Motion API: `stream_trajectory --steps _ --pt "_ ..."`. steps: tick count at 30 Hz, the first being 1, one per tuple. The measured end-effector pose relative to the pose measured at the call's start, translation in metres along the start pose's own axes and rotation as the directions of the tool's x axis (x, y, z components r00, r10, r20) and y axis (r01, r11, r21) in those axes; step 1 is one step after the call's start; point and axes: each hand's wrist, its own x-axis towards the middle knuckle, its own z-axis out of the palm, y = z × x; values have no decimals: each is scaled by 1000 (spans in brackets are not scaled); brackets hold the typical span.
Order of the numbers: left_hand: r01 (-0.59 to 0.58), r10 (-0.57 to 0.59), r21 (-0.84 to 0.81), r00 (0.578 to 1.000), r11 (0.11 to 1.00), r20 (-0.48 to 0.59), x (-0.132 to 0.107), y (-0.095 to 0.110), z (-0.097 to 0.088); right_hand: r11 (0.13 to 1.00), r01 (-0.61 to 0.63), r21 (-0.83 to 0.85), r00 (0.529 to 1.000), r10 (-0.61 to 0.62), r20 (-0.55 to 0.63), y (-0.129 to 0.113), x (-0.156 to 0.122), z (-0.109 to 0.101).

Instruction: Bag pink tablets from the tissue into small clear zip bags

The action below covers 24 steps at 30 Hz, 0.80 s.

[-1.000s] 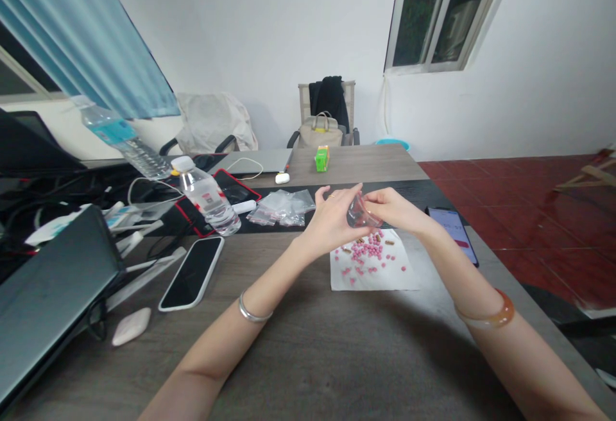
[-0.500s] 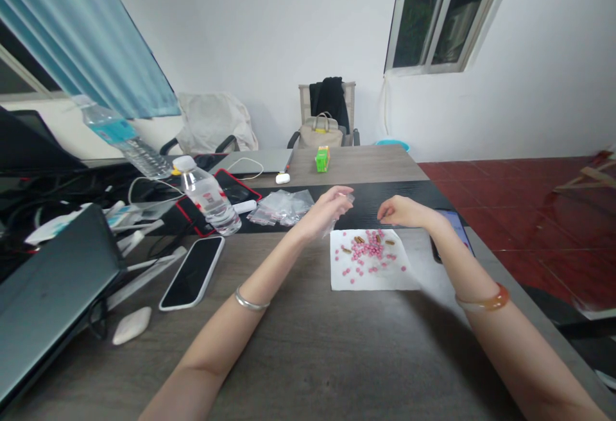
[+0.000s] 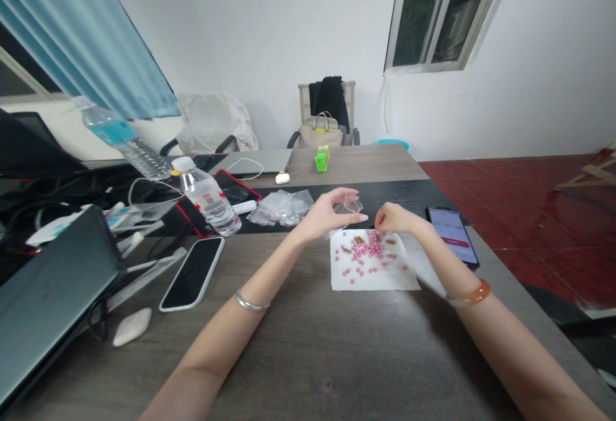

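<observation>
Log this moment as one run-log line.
left hand: holds clear plastic bag | right hand: over pink tablets | tablets on white paper

Pink tablets and brown capsules on white napkin, colour split is clear.

Pink tablets [image 3: 368, 253] and brown capsules [image 3: 359, 239] sit on a plain white paper napkin [image 3: 380, 278]. The zip bag [image 3: 353, 206] is colourless. Tabletop [image 3: 308, 357] is grey-brown with streaky woodgrain, crossed by a black band [image 3: 399, 195]. Green box [image 3: 322, 158], teal-blue striped curtain [image 3: 72, 42], dark red glossy floor tiles [image 3: 529, 215]. Bangles: one silver [image 3: 252, 304], one banded amber and cream [image 3: 474, 294]. Black tablet case [image 3: 235, 185] has red edging. Phone screen [image 3: 450, 230] is pale with a pink bar.
</observation>
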Motion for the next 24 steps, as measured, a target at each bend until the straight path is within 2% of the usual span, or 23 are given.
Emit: stream_trajectory --steps 3,8,15,18,21,24 --pt "-85 81 114 996 990 43 -1 0 -2 1000 0 -7 1000 0 11 1 0 0" --pt "-170 153 262 985 950 86 -2 0 -1 1000 14 -12 1000 -13 24 1 1 0" --pt "-95 87 217 995 971 47 -2 -9 -2 998 66 4 997 -65 -41 2 -2 -11" --pt "-72 58 251 996 965 62 -1 -10 -3 976 166 140 984 -155 -88 -4 -7 -20" --pt "-60 38 258 995 964 89 -1 -8 -3 878 277 391 960 -240 -141 -18 -15 -27" --pt "-74 48 234 992 969 117 -1 -5 -2 810 329 486 943 -261 -205 -38 -24 -27"
